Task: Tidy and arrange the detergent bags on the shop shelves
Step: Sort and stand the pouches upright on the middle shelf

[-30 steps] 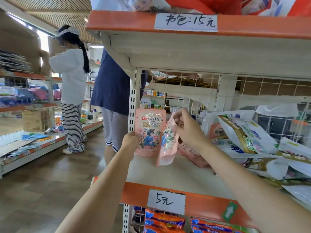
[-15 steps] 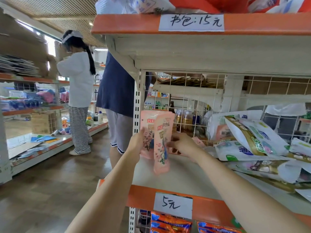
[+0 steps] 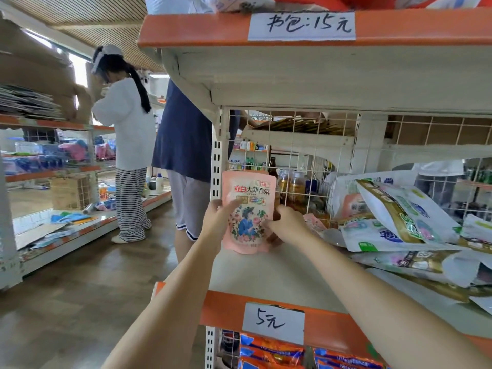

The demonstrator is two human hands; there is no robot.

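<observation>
Head view looks down two bare forearms to a pink detergent pouch (image 3: 248,212) held upright at the near left corner of the white shelf board (image 3: 279,272), just right of the slotted upright post (image 3: 217,166). The left hand (image 3: 217,222) grips the pouch's left edge, thumb curled over the printed front; the right hand (image 3: 286,226) curls round its right edge, and a second pink pouch appears to stand directly behind the first, though how many the hands enclose cannot be told. The pouch's base sits on or just above the board; contact is hidden by its own lower edge. To the right, a slumped heap of white and gold detergent bags (image 3: 399,222) lies tilted against the wire mesh back (image 3: 306,145), with another pink pouch (image 3: 315,222) lying flat between the heap and the right hand. The likely trouble from here: these soft pouches have little to stand on, so once both hands let go the pair may flop forward off the orange shelf lip (image 3: 332,320) or sideways past the post, where nothing visible closes the shelf end. Reaching right for the next bag could also brush the leaning heap and set it sliding toward the cleared corner. Two people stand in the far aisle on the left.
</observation>
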